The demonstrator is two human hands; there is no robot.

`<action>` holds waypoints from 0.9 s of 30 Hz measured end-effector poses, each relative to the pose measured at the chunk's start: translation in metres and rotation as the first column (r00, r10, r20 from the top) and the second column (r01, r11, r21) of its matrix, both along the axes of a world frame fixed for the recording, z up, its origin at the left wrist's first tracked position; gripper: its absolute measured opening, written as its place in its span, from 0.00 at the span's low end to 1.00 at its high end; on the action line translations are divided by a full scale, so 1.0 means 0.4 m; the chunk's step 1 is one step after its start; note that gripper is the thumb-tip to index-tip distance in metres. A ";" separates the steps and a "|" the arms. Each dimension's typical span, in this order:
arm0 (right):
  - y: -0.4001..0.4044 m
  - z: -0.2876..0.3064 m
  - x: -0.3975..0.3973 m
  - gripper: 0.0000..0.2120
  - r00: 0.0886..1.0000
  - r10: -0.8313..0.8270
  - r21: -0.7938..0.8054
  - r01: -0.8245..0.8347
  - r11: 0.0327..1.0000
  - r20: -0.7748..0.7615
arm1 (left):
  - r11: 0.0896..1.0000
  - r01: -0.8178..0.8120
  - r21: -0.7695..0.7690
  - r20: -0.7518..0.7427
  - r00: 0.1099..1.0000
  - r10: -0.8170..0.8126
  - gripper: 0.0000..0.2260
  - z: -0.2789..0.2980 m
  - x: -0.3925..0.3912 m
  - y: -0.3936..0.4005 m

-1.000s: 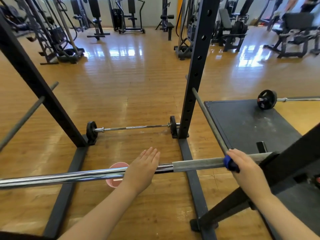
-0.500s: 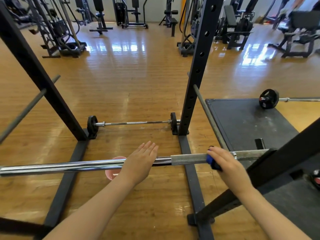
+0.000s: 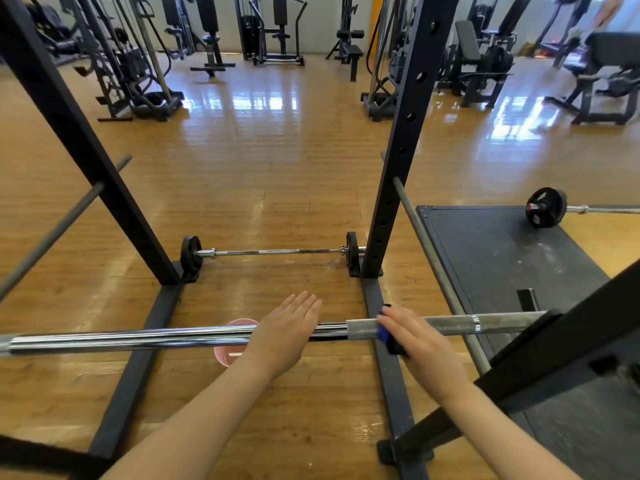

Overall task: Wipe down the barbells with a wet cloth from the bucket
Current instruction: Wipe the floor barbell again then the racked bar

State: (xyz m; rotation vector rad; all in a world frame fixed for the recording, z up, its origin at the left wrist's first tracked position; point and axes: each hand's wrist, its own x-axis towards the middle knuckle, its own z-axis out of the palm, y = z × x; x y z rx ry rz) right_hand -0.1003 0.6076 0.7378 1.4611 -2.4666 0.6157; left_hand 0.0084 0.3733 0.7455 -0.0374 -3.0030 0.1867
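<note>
"Two hands on one bar — is that right?"

"Yes. My left hand (image 3: 285,332) lies flat, fingers straight and together, palm down on the long chrome steel barbell (image 3: 138,337) that runs across in front of me. My right hand (image 3: 414,336) curls over the dull knurled stretch of the same bar, holding a small blue cloth (image 3: 383,332) against it."

"Where is the bucket?"

"On the wooden plank floor (image 3: 277,188) just under the bar — a round pink plastic bucket (image 3: 228,355), partly hidden by the bar and my left wrist."

"What holds the bar up?"

"At its right end, a black steel squat rack (image 3: 412,133) with holes down its upright. The left end runs out of view."

"Anything else nearby?"

"A short barbell with small black plates (image 3: 270,252) lies on the floor between the rack's far feet. To the right, another plate-loaded barbell (image 3: 546,207) rests at the edge of a black rubber mat (image 3: 502,258). Weight machines (image 3: 270,29) line the far wall."
</note>
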 end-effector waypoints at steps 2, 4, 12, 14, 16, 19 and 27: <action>0.074 -0.003 -0.041 0.34 0.997 -0.075 -0.014 0.075 0.997 0.027 | 1.000 -0.006 -0.007 0.005 1.000 0.006 0.33 -0.003 0.001 -0.002; 0.125 -0.001 -0.065 0.34 0.985 -0.168 -0.015 0.168 0.986 0.037 | 0.999 -0.035 0.004 0.017 0.999 0.035 0.34 0.000 0.004 0.000; 0.024 0.020 0.009 0.35 0.955 -0.265 -0.017 0.270 0.963 0.135 | 0.999 -0.020 0.032 0.032 0.999 0.019 0.27 0.014 0.005 0.015; -0.049 0.017 0.049 0.36 0.983 -0.168 -0.007 0.169 0.986 0.072 | 0.999 -0.036 0.035 0.054 0.998 0.034 0.27 0.013 0.004 0.013; -0.063 0.013 0.051 0.36 0.994 -0.104 0.000 0.104 0.995 0.039 | 0.998 -0.046 0.049 0.058 0.997 0.043 0.27 0.013 0.006 0.013; 0.047 0.001 -0.016 0.34 0.994 -0.100 -0.009 0.100 0.995 0.035 | 0.999 -0.015 0.038 0.052 0.999 0.013 0.29 0.001 0.008 0.004; 0.150 0.028 -0.060 0.31 0.906 -0.406 -0.038 0.413 0.910 0.123 | 0.999 -0.036 0.009 0.034 0.999 0.035 0.31 -0.009 0.000 0.005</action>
